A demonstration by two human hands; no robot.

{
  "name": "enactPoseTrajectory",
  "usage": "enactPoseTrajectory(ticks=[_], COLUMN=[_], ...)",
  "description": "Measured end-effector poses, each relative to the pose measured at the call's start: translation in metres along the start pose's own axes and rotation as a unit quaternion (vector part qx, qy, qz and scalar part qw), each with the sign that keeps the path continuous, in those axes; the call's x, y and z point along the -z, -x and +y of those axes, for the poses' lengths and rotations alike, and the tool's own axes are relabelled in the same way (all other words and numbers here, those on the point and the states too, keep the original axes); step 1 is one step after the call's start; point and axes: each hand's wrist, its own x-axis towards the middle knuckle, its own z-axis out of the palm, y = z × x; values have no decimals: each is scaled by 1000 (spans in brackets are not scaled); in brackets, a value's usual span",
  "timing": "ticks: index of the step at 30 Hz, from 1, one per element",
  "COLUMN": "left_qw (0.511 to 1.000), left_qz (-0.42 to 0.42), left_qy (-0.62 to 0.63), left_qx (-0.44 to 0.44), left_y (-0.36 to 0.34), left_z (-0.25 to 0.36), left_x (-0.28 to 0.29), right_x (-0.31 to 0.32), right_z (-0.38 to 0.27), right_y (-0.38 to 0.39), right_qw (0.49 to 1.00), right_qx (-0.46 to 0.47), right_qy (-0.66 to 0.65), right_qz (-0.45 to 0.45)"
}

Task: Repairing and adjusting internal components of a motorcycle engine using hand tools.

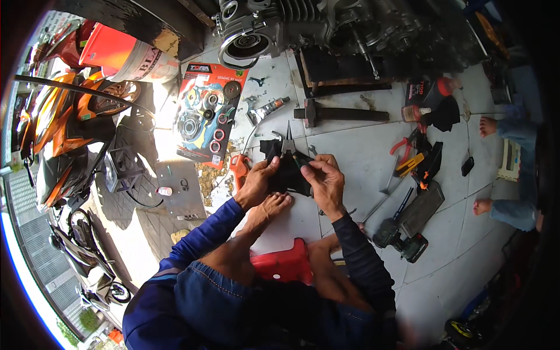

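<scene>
My left hand [259,181] and my right hand [321,181] hold long-nose pliers [289,147], one at each handle, with the slender jaws pointing away from me. Behind and beneath the pliers is a black cloth [286,175], partly covered by my fingers. A small bent metal piece [276,135] lies just left of the jaws. Beyond them lie a hammer [344,115] and a silver-bodied tool [268,109] with a cable. An orange power tool [238,171] is left of my left hand. My bare foot is below the cloth.
A large engine [294,26] stands at the back. A carded gasket-and-seal set [207,114], bucket [122,52] and motorbikes [76,134] are left. Red-handled pliers [402,146], a cutter [408,165] and a cordless drill [399,239] lie right. Another person's feet [487,128] are at far right.
</scene>
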Motion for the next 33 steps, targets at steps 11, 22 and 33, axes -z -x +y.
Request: enactPoseTrajectory(ticks=[11, 22, 33], left_qw=[987, 996, 976], left_qz=[112, -2, -53], left_qy=[98, 63, -170], left_qx=[-68, -70, -124], left_y=[-9, -11, 5], left_z=[-11, -17, -20], left_x=[19, 7, 15], right_x=[9, 15, -26], right_z=[15, -28, -27], right_y=[38, -31, -53], right_qw=[936, 841, 919], right_qx=[-40, -250, -302], right_qy=[294, 252, -113], right_qz=[-188, -408, -226])
